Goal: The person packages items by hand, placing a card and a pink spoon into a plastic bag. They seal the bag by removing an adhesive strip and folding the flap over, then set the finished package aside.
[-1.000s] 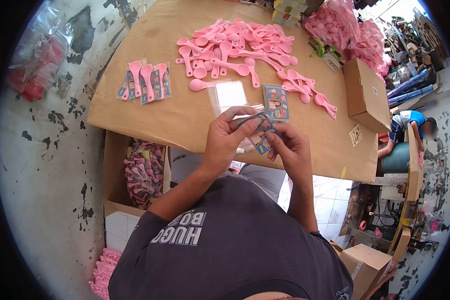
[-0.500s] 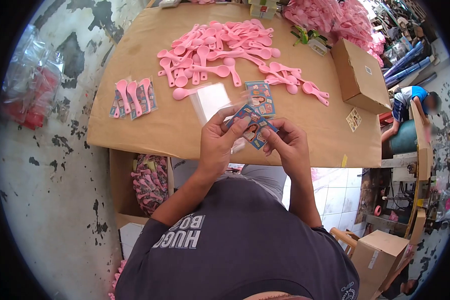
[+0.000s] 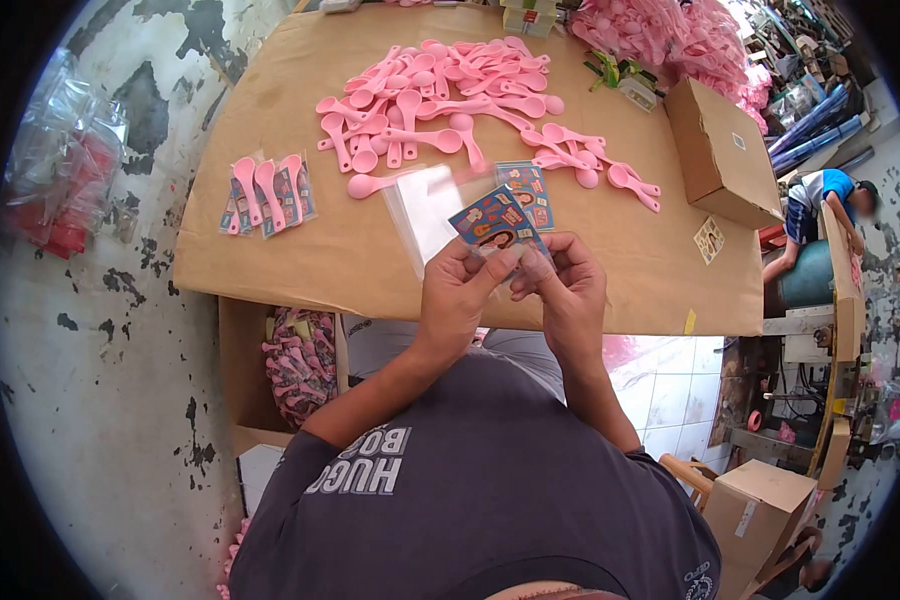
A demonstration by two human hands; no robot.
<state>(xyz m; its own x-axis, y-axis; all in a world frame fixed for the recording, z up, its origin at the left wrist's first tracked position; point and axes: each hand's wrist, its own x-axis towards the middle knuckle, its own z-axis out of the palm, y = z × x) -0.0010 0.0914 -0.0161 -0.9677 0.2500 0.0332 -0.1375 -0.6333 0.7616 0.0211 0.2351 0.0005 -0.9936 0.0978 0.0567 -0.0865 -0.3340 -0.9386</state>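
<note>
A blue printed card [image 3: 492, 218] is pinched between my left hand [image 3: 458, 298] and my right hand [image 3: 573, 290]. Both hands are closed on its lower edge, thumbs on top; clear plastic seems to lie at the right fingertips, though I cannot make out its shape. Just beyond the card lies a stack of similar blue cards [image 3: 536, 192]. Left of it is a pile of clear plastic bags [image 3: 425, 215]. A heap of pink measuring spoons [image 3: 440, 90] spreads over the far part of the table. Spoons packed with cards [image 3: 267, 195] lie at the left.
Brown paper covers the table [image 3: 320, 265]. A cardboard box [image 3: 725, 150] stands at the right, near a small printed card [image 3: 709, 240]. Below the left edge, an open carton [image 3: 245, 350] holds packed spoons. Another person [image 3: 820, 205] is at the far right.
The card has turned and now tilts upward to the left, with more of its face showing. My left hand has shifted right and slightly down, nearer my right hand.
</note>
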